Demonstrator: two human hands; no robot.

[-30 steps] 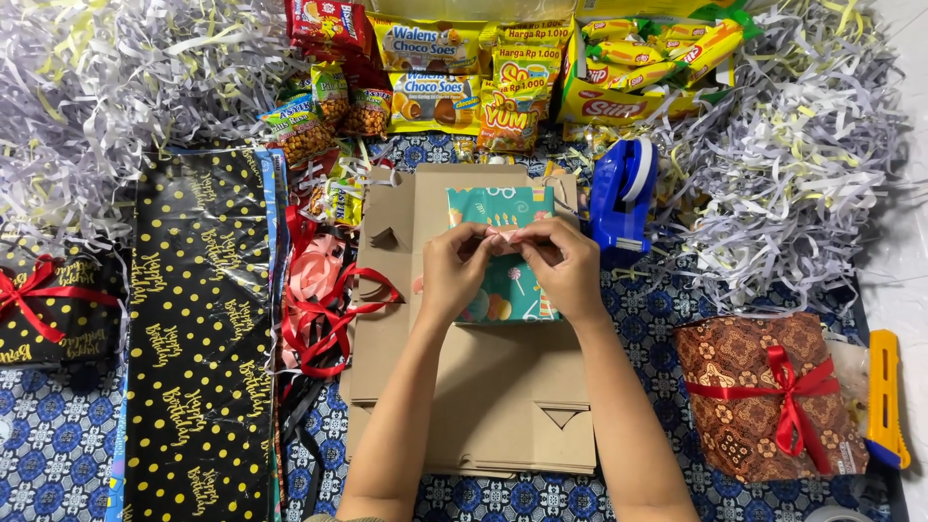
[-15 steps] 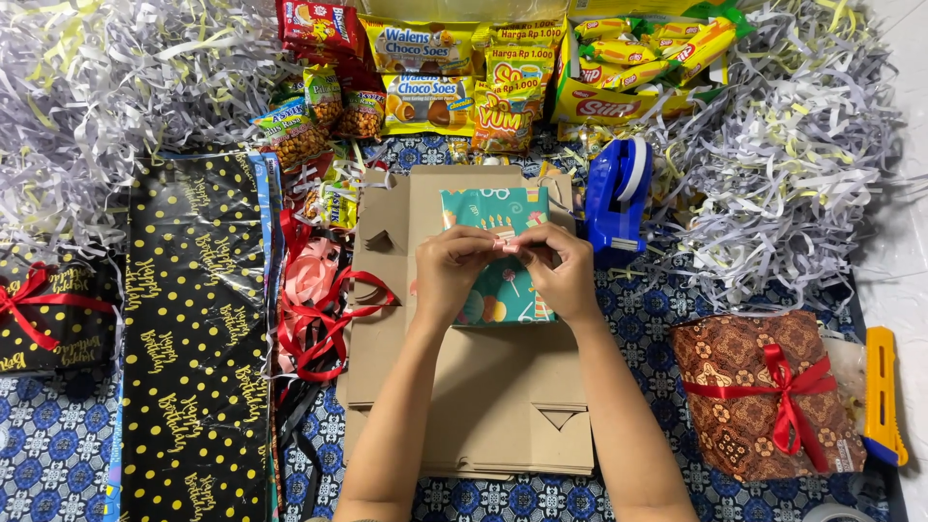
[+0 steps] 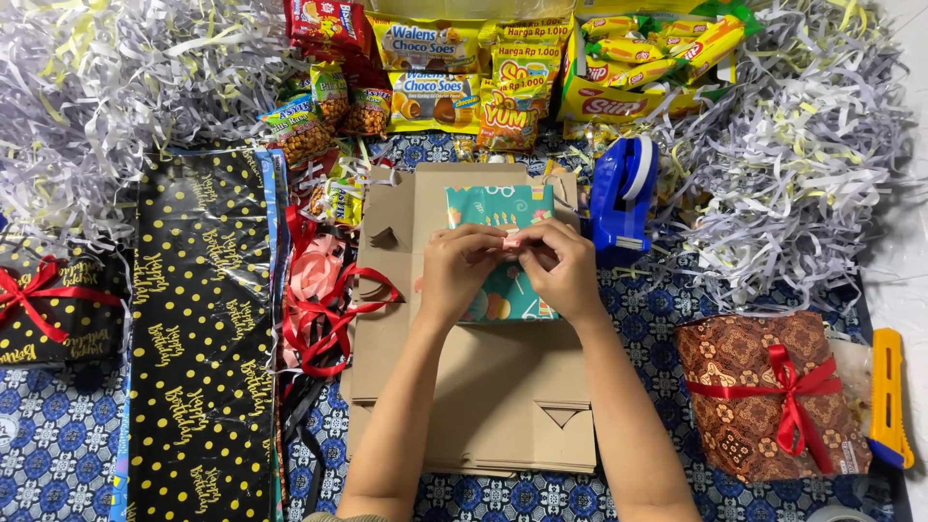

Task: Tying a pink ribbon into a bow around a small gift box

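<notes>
Pink ribbon (image 3: 511, 240) pinched btwn left hand (image 3: 459, 271) & right hand (image 3: 563, 269), both grasping it, just over teal gift box (image 3: 503, 253) on flat cardboard (image 3: 483, 396); blue tape dispenser (image 3: 623, 193) beside.

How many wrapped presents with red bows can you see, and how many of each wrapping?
Black gift with gold dots: 1
Brown batik-patterned gift: 1
Teal gift under both hands, no bow visible: 1
Total wrapped gifts: 3, and 2 have red bows.
</notes>
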